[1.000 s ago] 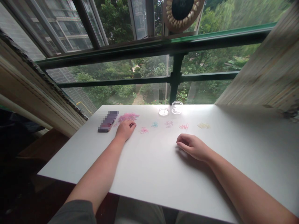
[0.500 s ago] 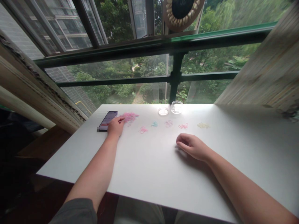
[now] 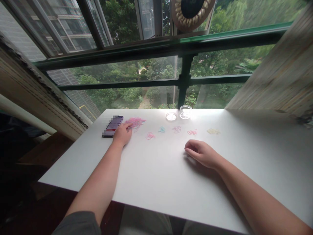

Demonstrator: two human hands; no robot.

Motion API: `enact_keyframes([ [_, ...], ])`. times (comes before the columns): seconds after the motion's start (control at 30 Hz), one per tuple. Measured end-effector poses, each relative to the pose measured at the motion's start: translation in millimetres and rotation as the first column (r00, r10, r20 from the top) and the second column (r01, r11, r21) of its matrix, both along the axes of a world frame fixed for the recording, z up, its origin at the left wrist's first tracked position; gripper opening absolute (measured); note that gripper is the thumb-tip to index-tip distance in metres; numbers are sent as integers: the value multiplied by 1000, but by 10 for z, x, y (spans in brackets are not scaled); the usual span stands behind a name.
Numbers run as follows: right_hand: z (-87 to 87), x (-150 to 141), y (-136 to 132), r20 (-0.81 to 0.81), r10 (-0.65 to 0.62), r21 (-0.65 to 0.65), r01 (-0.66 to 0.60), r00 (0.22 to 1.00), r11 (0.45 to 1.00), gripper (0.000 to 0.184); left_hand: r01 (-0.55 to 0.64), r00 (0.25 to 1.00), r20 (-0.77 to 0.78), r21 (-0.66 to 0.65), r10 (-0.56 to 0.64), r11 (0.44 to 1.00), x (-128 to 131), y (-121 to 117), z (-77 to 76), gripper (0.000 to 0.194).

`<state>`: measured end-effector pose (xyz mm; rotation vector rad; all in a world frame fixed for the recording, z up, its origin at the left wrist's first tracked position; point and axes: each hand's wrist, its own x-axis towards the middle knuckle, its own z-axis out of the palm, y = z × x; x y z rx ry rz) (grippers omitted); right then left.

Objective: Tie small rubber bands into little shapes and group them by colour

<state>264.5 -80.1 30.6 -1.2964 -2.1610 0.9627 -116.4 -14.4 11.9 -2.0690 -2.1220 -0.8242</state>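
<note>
My left hand (image 3: 122, 133) reaches to the near-left edge of a heap of thin pink and purple rubber bands (image 3: 137, 123). Its thumb and forefinger look slightly apart at the heap, and I see nothing held between them. My right hand (image 3: 199, 151) rests on its side on the white table (image 3: 156, 173), fingers loosely curled, with nothing visible inside. Beyond and between the hands lie small separate groups of bands: pink (image 3: 150, 135), blue (image 3: 161, 130), pale purple (image 3: 177, 130), red-pink (image 3: 192, 132) and pale yellow (image 3: 213, 131).
A phone (image 3: 114, 125) lies just left of my left hand. At the table's far edge stand a clear round container (image 3: 185, 112) and a shallow clear lid (image 3: 171, 116). Behind them runs a green window rail (image 3: 156, 52), with curtains (image 3: 271, 71) at the sides.
My left hand has shifted slightly right and nearer to me at the heap, and its fingers look more spread. My right hand and the small groups stay put.
</note>
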Motion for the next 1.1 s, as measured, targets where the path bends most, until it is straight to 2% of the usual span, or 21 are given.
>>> enact_keyframes([
  [0.17,4,-3,-8,10,7,1,-7,1000,1000,15,48,998,29,61,-50,997,41,-31,35,28],
  [0.4,-5,-8,0,25,16,7,-16,1000,1000,14,54,998,19,-106,-52,993,91,-72,57,27],
  [0.6,2,-10,-6,26,12,14,-12,1000,1000,12,8,1000,8,-141,-7,990,104,-65,76,26],
  [0.83,0,-3,-5,29,7,12,-7,1000,1000,13,-19,1000,9,-127,21,992,157,-86,116,25],
  [1.1,13,-6,-9,24,2,11,-2,1000,1000,12,-18,983,181,-38,25,999,194,-104,110,25],
])
